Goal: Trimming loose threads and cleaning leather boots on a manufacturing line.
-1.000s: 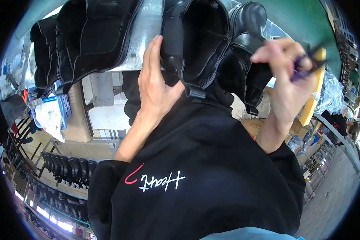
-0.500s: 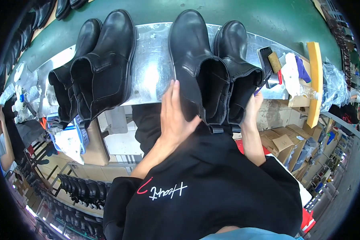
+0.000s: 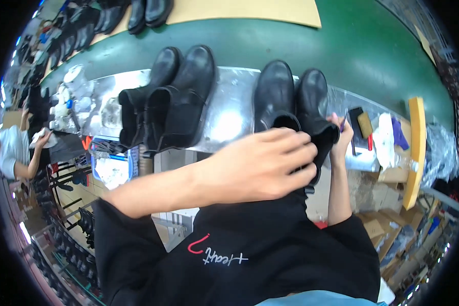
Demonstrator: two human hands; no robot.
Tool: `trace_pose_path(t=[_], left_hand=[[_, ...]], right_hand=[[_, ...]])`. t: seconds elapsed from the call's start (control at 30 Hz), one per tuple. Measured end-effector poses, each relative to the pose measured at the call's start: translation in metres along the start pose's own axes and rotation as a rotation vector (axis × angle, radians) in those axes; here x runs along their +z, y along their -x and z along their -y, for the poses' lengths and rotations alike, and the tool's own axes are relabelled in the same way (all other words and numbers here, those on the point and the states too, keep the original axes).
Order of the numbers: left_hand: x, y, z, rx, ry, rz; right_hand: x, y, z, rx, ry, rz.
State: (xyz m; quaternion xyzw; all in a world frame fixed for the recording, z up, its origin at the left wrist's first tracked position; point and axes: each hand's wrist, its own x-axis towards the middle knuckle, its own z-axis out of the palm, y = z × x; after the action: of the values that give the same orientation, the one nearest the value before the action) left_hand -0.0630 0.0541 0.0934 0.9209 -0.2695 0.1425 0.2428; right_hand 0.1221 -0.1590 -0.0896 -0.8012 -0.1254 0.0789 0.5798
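Observation:
Two black ankle boots stand side by side before me on a metal-topped bench [image 3: 229,109]: the left boot [image 3: 274,89] and the right boot [image 3: 312,94]. My left hand [image 3: 270,166] reaches across their shafts with its fingers apart, hiding much of the left boot's shaft. Whether it touches the leather I cannot tell. Beside the right boot's shaft, my right hand [image 3: 341,136] is closed around a thin purple pen-like tool [image 3: 342,125], mostly hidden by the fingers. Another pair of black boots [image 3: 198,69] stands to the left.
To the right lie a tan block [image 3: 364,125], white cloth [image 3: 386,140], a plastic bottle [image 3: 407,163] and a yellow foam strip [image 3: 417,153]. A blue basket [image 3: 133,162] hangs at the left. Further left, another person's hand [image 3: 43,137] holds white cloth. More boots [image 3: 158,11] stand behind.
My left hand has left the left boot's side and swung up over the shafts to the right. The right hand stays by the right boot. The whole view has shifted.

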Motion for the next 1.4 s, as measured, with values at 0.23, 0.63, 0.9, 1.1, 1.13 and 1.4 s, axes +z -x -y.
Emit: trace_pose_path(t=[0.23, 0.63, 0.9, 1.1, 1.13, 1.4], left_hand=[[0.045, -0.04, 0.025, 0.293, -0.384, 0.427], [0.03, -0.039, -0.001, 0.168, -0.256, 0.397], [0.108, 0.088, -0.022, -0.455, 0.15, -0.712], [0.173, 0.084, -0.01, -0.826, 0.112, -0.375], [0.18, 0.082, -0.008, -0.835, 0.109, -0.384], [0.198, 0.082, -0.007, -0.889, 0.105, -0.465]], right_hand=[[0.01, 0.003, -0.009, -0.117, -0.052, -0.279], [0.013, -0.014, -0.027, -0.062, -0.033, -0.297], [0.002, -0.011, -0.028, -0.11, 0.102, -0.252], [0.006, 0.071, -0.008, 0.078, -0.31, -0.25], [0.006, 0.098, -0.014, -0.002, -0.391, -0.22], [0.033, 0.133, 0.001, -0.418, 0.022, -0.128]])
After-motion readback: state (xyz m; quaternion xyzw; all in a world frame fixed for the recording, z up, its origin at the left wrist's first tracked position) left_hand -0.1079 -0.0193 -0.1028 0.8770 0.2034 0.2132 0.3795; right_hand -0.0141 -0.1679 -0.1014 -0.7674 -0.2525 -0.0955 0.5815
